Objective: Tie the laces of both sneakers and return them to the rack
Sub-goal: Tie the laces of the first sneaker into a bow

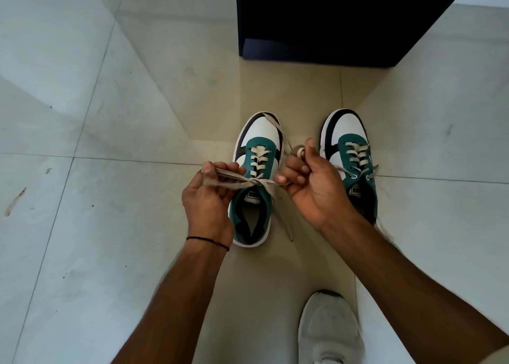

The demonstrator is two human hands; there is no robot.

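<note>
Two hands on one lace: the knot is forming on the left-side sneaker.

Your left hand grips the flat cream lace to the left of the green, white and black sneaker. Your right hand pinches the other strand on its right, and the half-formed knot lies between them, over the tongue. The lace runs crosswise to the shoe's long axis, so the tightening pull should go straight outward on both sides. The matching second sneaker stands untied behind your right hand on the pale tiled floor. The dark cabinet, presumably the rack, stands beyond both toes.
</note>
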